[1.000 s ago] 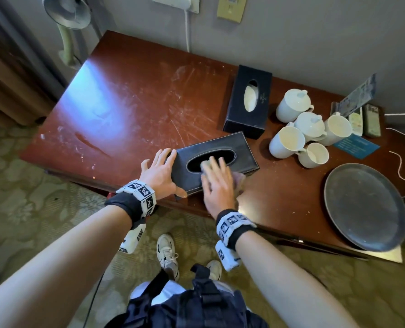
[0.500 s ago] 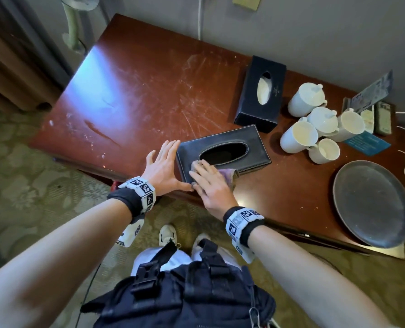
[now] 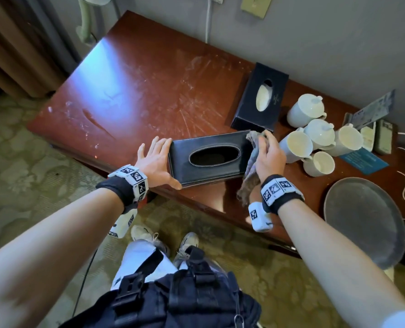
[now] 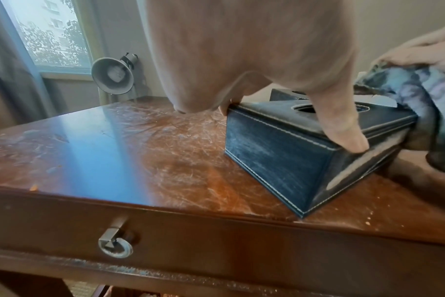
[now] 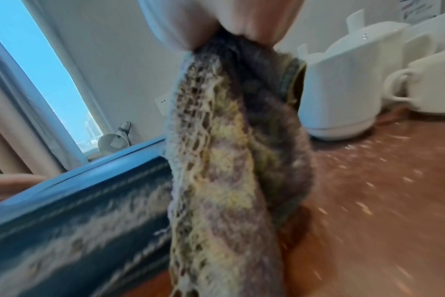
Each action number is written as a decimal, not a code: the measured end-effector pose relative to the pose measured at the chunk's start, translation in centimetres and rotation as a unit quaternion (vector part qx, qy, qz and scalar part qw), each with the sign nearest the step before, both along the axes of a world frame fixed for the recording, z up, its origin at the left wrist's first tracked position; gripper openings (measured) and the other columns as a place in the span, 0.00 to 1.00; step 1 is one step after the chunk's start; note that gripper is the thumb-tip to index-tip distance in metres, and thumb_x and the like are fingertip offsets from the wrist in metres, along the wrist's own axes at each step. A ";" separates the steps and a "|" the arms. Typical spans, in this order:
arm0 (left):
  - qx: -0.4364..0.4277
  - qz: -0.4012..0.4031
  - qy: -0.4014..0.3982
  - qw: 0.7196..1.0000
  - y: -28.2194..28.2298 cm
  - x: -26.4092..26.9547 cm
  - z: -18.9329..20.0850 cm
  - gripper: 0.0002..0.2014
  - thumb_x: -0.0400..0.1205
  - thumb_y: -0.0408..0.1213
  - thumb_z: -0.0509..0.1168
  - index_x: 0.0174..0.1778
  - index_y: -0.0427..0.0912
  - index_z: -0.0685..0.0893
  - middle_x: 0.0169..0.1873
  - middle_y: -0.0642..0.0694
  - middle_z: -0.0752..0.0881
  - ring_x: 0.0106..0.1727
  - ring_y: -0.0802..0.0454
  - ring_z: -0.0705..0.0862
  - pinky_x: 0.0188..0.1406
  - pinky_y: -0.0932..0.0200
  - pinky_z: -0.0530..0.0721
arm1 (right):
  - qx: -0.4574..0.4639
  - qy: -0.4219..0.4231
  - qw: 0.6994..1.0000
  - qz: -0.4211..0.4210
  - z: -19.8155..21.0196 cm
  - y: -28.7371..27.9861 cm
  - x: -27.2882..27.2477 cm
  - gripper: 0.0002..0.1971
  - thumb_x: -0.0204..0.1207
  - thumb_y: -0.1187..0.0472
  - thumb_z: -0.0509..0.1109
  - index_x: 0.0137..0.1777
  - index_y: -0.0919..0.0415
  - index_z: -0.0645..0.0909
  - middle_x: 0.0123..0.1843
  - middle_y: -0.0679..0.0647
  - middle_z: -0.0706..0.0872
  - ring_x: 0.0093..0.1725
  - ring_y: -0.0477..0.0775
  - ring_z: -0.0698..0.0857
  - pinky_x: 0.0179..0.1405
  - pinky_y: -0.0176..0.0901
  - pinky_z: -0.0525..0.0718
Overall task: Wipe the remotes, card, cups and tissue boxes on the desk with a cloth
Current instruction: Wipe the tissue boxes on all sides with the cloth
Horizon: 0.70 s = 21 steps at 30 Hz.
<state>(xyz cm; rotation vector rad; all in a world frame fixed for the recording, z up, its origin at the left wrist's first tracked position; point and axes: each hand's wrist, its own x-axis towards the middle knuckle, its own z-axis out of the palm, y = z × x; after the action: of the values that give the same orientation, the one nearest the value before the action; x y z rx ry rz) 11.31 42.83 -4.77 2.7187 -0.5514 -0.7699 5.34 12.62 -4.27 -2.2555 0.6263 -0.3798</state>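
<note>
Scratched brown bench (image 3: 149,74) w/ the near tissue box (image 3: 211,157) at its front edge. My left hand (image 3: 154,159) lies flat, fingers straight, vs its left end. My right hand (image 3: 268,153) grips the cloth (image 3: 250,171) on its right end, cups (image 3: 296,145) close by.

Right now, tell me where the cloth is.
In the head view the cloth hangs from the right hand, against the right end of the near tissue box, with the white cups just to its right.
</note>
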 end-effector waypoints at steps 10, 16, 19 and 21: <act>-0.006 0.008 0.015 1.000 -0.2 0.0 0.4 0.69 0.63 0.63 0.80 0.87 0.42 0.41 0.87 0.46 0.45 0.87 0.47 0.36 0.83 0.36 0.33 | -0.087 0.169 0.969 0.159 -2.0 -0.8 -0.2 0.29 0.89 0.49 0.53 0.87 0.54 0.52 0.88 0.55 0.50 0.87 0.53 0.49 0.84 0.47 0.52; -0.030 0.003 0.023 0.999 0.0 0.1 0.5 0.69 0.63 0.62 0.81 0.87 0.41 0.42 0.87 0.44 0.46 0.88 0.48 0.39 0.83 0.34 0.32 | -0.213 0.145 0.947 0.194 -1.1 6.0 2.8 0.25 0.88 0.55 0.55 0.84 0.59 0.62 0.85 0.61 0.62 0.83 0.62 0.62 0.80 0.54 0.61; -0.035 0.003 0.019 0.999 0.1 0.2 0.3 0.69 0.62 0.63 0.81 0.87 0.41 0.42 0.87 0.44 0.47 0.88 0.49 0.41 0.82 0.34 0.32 | -0.200 0.151 0.919 0.303 -1.7 9.7 2.2 0.27 0.89 0.58 0.54 0.86 0.56 0.55 0.88 0.55 0.53 0.86 0.57 0.54 0.81 0.51 0.59; -0.037 0.005 0.018 0.999 0.2 0.1 0.3 0.69 0.62 0.63 0.81 0.87 0.41 0.42 0.87 0.45 0.47 0.88 0.49 0.41 0.82 0.34 0.33 | -0.219 0.152 0.909 0.319 -2.4 7.9 2.2 0.29 0.87 0.63 0.55 0.87 0.54 0.54 0.88 0.52 0.50 0.86 0.54 0.54 0.80 0.50 0.64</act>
<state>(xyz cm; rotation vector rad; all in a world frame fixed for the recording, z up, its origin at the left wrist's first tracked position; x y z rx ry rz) 11.45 43.07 -4.50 2.6322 -0.5475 -0.7789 7.53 20.53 -6.67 -2.8159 -0.0976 0.1862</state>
